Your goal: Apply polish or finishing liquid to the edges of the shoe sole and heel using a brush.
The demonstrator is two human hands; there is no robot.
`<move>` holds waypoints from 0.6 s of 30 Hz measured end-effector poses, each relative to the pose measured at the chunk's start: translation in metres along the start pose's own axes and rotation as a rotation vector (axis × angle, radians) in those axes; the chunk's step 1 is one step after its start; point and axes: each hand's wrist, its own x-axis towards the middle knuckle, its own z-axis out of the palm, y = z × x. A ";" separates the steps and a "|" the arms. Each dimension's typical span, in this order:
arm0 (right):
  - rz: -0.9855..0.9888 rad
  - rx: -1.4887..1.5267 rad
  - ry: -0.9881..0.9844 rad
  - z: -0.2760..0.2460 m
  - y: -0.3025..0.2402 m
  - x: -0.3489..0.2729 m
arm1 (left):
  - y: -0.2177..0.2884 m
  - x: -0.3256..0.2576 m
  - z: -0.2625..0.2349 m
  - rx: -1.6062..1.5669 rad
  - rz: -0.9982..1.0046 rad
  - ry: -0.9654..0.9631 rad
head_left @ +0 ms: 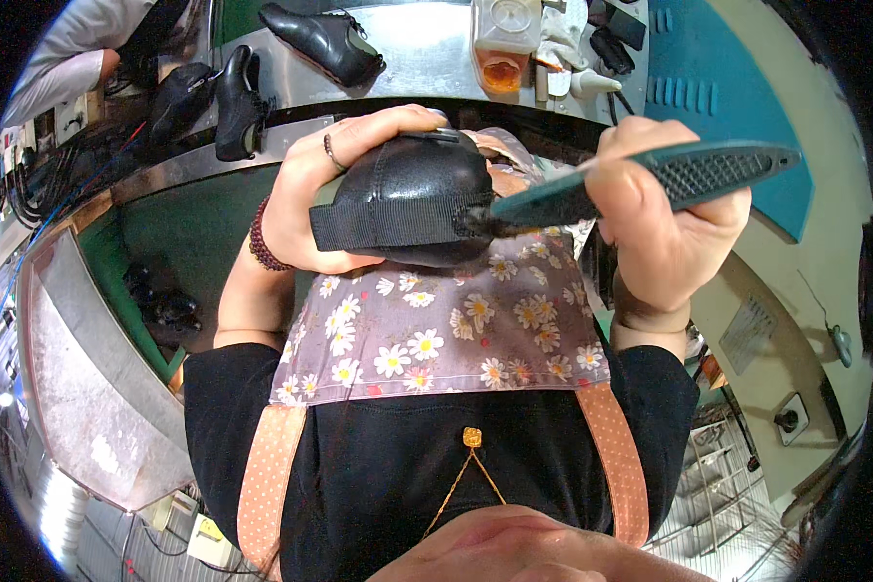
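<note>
Head view: left hand grips the black shoe before the floral apron; right hand clasps the teal-handled brush, tip at the strap. Shoe judged light, firm, slightly slippery; strap likely pliable. Best hold: around the rounded body.

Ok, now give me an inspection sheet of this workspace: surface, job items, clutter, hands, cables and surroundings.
Surface: shiny grey metal worktop along the top of the view.
Job items: glossy black shoe with a black ribbed fabric strap; long teal tool with a dark textured grip, its tip blurred near the strap.
Clutter: more black leather shoes; square clear plastic container with amber contents; white nozzled bottle.
Hands: left hand holds the glossy shoe; right hand grips the teal tool.
Cables: thin dark cables at far left.
Surroundings: slotted teal metal panel at right.
</note>
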 end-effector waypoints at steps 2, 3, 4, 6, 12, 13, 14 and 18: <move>-0.022 0.035 -0.013 0.000 0.000 0.000 | 0.000 0.000 0.001 0.002 0.008 -0.003; -0.012 0.010 0.000 -0.001 0.000 0.000 | 0.000 0.001 0.002 -0.018 0.001 0.013; 0.019 -0.030 0.007 -0.001 0.000 -0.001 | 0.001 0.001 0.003 -0.038 -0.006 0.028; -0.014 -0.077 0.024 -0.002 -0.001 -0.001 | 0.001 0.001 0.003 -0.045 -0.014 0.028; -0.041 -0.019 0.002 -0.002 0.000 -0.003 | 0.004 0.002 0.005 -0.010 -0.039 0.023; -0.035 -0.028 0.017 -0.002 0.001 -0.003 | 0.004 0.003 0.005 -0.028 -0.046 0.035; -0.052 -0.004 0.009 -0.002 0.000 -0.003 | 0.004 0.003 0.006 -0.027 -0.047 0.034; -0.018 0.023 -0.062 -0.007 -0.004 -0.005 | 0.004 0.004 0.008 -0.061 -0.038 0.042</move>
